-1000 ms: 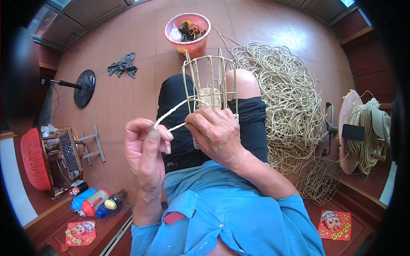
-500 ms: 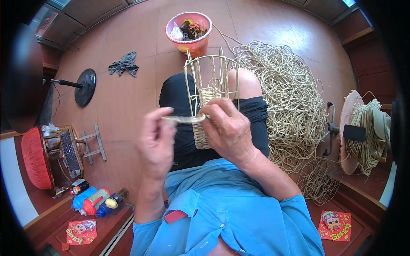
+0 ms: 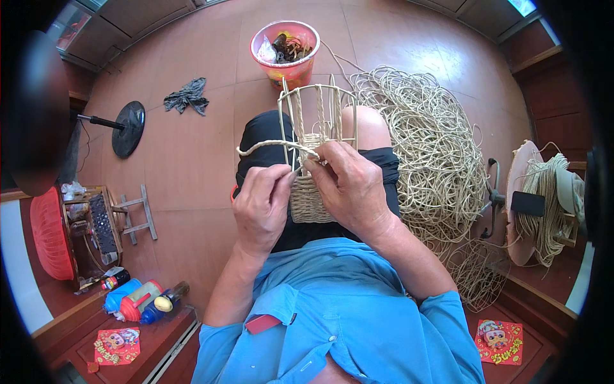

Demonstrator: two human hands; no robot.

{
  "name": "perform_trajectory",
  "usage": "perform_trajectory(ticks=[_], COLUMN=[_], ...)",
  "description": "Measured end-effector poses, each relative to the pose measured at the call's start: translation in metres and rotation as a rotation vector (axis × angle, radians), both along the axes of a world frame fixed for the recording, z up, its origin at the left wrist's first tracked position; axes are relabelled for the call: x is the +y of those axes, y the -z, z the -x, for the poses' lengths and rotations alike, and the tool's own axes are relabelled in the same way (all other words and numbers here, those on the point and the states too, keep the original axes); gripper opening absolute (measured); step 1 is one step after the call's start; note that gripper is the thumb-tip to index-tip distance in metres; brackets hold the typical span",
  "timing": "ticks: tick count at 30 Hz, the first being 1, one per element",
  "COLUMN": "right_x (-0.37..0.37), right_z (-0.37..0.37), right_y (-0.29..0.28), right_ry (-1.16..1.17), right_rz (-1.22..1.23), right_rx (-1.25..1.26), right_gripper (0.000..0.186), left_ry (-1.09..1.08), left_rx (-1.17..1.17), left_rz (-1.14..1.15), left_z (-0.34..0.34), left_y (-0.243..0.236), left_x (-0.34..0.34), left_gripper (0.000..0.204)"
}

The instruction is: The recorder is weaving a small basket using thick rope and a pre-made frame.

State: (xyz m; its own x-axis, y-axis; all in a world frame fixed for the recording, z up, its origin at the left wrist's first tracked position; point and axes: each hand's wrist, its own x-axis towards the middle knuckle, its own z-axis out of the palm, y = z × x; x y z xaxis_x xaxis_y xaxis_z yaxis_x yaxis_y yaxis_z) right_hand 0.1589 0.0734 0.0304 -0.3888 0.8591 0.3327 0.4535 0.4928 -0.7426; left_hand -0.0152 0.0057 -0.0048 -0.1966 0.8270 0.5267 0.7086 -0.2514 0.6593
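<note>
A half-woven basket (image 3: 312, 203) of pale cord on a wire frame lies across my lap, its bare wire end pointing away from me. My left hand (image 3: 262, 197) is closed, thumb and forefinger pinching at the basket's left edge beside a frame wire; the exact grip is partly hidden. Over the weave, my right hand (image 3: 350, 184) pinches a cord (image 3: 265, 143) near the frame. The cord's loose end curves out to the left, above my left hand. Twisted cord wraps several ribs of the frame.
A big heap of loose cord (image 3: 435, 147) covers the floor to the right. Ahead stands a pink bucket (image 3: 284, 66) with odds and ends. A dark rag (image 3: 187, 96) and a round black base (image 3: 129, 130) are at left, bottles (image 3: 137, 301) lower left. Right, a phone (image 3: 528, 201) lies by coiled cord.
My left hand has come in from the left to the basket's edge and let go of the cord's end. The cord now curves freely to the left. My right hand has shifted slightly.
</note>
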Motion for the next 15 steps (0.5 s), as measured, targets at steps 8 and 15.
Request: perform_trajectory(ticks=[8, 15], right_x=[0.01, 0.009], right_z=[0.006, 0.012], right_y=[0.008, 0.011], right_ry=[-0.08, -0.102], right_rz=[-0.171, -0.111], right_rx=[-0.163, -0.281], right_gripper=[0.014, 0.018], left_ry=[-0.002, 0.012], left_rx=[0.21, 0.281], left_rz=[0.105, 0.201], left_z=[-0.008, -0.011], left_y=[-0.001, -0.01], left_x=[0.001, -0.003], left_gripper=[0.014, 0.009])
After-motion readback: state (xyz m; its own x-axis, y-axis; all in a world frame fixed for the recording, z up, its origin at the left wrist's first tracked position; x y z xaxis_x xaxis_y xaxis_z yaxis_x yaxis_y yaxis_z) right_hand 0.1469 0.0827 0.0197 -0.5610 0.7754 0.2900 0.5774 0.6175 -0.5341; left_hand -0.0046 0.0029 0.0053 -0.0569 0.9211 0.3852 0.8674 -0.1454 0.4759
